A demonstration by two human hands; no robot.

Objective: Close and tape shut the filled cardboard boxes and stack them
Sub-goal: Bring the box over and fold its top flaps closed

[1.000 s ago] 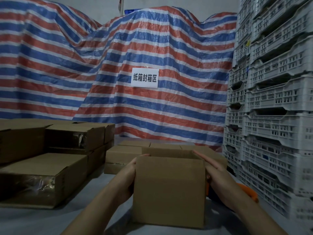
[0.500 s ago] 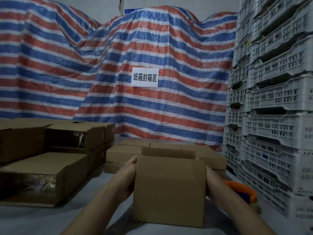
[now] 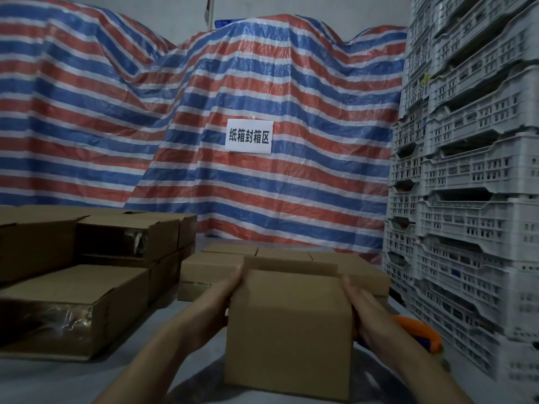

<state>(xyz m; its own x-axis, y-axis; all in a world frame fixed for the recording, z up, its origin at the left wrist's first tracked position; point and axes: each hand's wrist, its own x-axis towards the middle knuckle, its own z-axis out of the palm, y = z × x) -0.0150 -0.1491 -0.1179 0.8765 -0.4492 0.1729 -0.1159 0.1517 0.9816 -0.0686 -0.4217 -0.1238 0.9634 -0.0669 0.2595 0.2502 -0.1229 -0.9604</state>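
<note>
Cardboard box (image 3: 288,333) sits on the grey worktop (image 3: 58,380) close to its near edge, straight ahead of the person, with its far flap (image 3: 290,265) standing up and the top not yet sealed. Left hand (image 3: 217,304) lies flat against the box's left side, fingers extended and pressed to the cardboard near the top corner; right hand (image 3: 366,309) does the same on the right side, so the box is clamped between two open palms rather than gripped by curled fingers. Both hands are equally near, and the flaps lie just above the fingertips, so folding them down looks like a short upward reach. An orange tape dispenser (image 3: 420,333) rests just behind the right hand, toward the right edge, making that hand the likelier one to fetch it. More boxes (image 3: 210,269) stand behind, and larger ones (image 3: 75,304) along the left edge.
</note>
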